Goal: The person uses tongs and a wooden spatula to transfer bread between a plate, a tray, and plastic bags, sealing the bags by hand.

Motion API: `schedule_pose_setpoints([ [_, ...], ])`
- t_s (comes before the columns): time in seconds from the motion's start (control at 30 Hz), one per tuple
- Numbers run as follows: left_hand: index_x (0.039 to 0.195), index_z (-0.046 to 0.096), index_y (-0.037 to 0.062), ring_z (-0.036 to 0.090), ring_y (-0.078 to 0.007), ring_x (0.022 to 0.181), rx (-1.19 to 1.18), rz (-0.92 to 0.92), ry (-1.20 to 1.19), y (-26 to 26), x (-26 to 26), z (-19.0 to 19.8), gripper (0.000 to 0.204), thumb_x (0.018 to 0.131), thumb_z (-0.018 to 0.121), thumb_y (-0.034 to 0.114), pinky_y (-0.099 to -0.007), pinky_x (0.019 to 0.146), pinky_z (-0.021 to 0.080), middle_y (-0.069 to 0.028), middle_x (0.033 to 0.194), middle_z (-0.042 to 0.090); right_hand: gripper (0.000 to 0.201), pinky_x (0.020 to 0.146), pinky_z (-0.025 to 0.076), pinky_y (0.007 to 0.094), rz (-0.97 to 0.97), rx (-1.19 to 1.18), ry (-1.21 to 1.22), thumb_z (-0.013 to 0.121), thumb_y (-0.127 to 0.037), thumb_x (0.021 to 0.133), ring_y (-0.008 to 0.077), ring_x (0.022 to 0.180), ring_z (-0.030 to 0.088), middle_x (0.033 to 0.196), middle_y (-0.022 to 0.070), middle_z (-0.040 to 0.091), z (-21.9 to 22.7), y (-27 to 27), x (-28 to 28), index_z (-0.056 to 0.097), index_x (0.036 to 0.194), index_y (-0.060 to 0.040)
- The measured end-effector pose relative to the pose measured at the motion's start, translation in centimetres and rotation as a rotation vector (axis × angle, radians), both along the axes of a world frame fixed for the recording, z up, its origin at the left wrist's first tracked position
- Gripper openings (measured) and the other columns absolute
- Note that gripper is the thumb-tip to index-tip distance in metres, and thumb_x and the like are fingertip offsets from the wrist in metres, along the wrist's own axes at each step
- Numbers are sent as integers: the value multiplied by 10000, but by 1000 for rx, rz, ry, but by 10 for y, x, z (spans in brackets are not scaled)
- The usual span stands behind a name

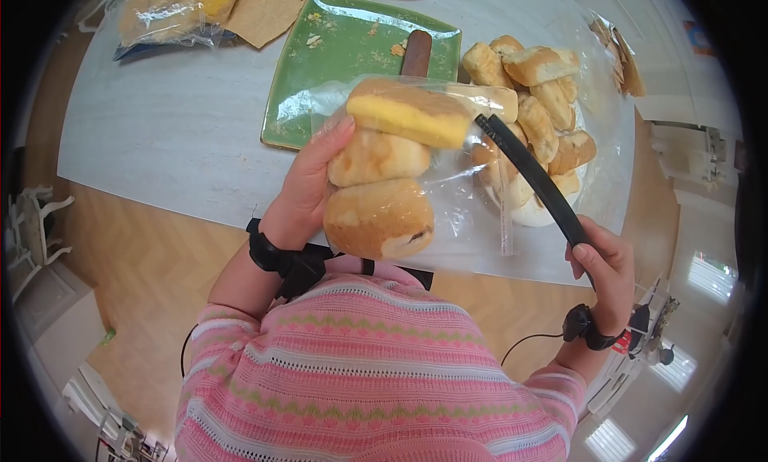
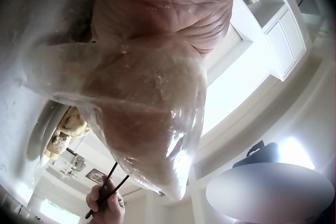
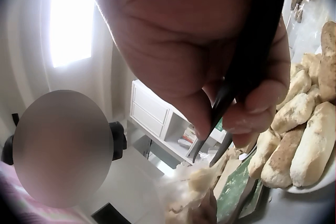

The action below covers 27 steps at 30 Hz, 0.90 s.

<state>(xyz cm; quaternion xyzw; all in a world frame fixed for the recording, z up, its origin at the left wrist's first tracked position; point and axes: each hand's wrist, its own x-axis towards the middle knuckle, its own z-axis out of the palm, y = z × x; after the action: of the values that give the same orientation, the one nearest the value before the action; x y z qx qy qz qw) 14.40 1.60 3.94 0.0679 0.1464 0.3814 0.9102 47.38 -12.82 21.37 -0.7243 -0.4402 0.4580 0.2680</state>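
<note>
My left hand [image 1: 310, 178] grips a clear plastic bag [image 1: 460, 222] from its left side, thumb on top, over the near edge of the table. Three bread pieces are stacked inside: a browned roll [image 1: 378, 214] nearest me, a paler roll [image 1: 376, 158], and a yellow-sided piece [image 1: 408, 116] farthest. Black tongs [image 1: 534, 174] are held near their rear end by my right hand [image 1: 606, 266]. Their tips point left, close together beside the yellow-sided piece, with no bread between them. In the left wrist view the bag [image 2: 152, 92] hides most of the left fingers.
A green rectangular plate [image 1: 280, 102] with crumbs and a brown flat strip [image 1: 416, 54] lies beyond the bag. At the right, several bread pieces [image 1: 552, 98] are heaped on a white plate [image 1: 532, 216]. A filled clear package [image 1: 172, 10] and brown paper [image 1: 268, 10] lie far left.
</note>
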Motion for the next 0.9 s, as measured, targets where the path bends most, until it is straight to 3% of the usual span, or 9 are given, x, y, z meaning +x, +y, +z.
schedule_pose_setpoints([
  [0.17,1450,429,39,613,-255,1223,16,4,11,-2,2,-2,485,1028,557,242,-413,1029,525,-135,1368,577,396,568,411,205,55,-41,-39,732,-131,905,50,633,514,781,1,622,5,3,-3,663,1252,48],
  [0.33,1433,442,23,614,-210,1216,116,15,227,-6,2,10,499,1032,571,291,-370,1015,532,-114,1359,583,381,559,411,217,3,21,-121,748,-93,881,54,630,505,790,6,627,-1,3,-5,682,1232,39],
  [0.77,1388,470,-10,658,-213,1133,129,-37,252,-4,9,20,494,1002,630,253,-370,926,579,-131,1289,616,379,561,404,235,98,73,-204,772,-96,863,78,620,503,787,42,628,-7,10,-19,685,1195,66],
  [0.83,1449,425,9,613,-249,1220,187,-77,326,-3,8,18,494,1051,503,290,-404,1027,518,-135,1366,578,394,566,404,238,139,104,-261,774,-110,866,82,620,501,782,39,626,-8,12,-19,677,1204,68],
  [0.9,1445,431,11,620,-251,1210,182,-69,328,-2,8,13,491,1048,507,289,-406,1021,521,-137,1359,584,403,566,402,237,149,96,-270,775,-105,864,81,622,501,783,36,627,-9,13,-20,673,1214,66],
])
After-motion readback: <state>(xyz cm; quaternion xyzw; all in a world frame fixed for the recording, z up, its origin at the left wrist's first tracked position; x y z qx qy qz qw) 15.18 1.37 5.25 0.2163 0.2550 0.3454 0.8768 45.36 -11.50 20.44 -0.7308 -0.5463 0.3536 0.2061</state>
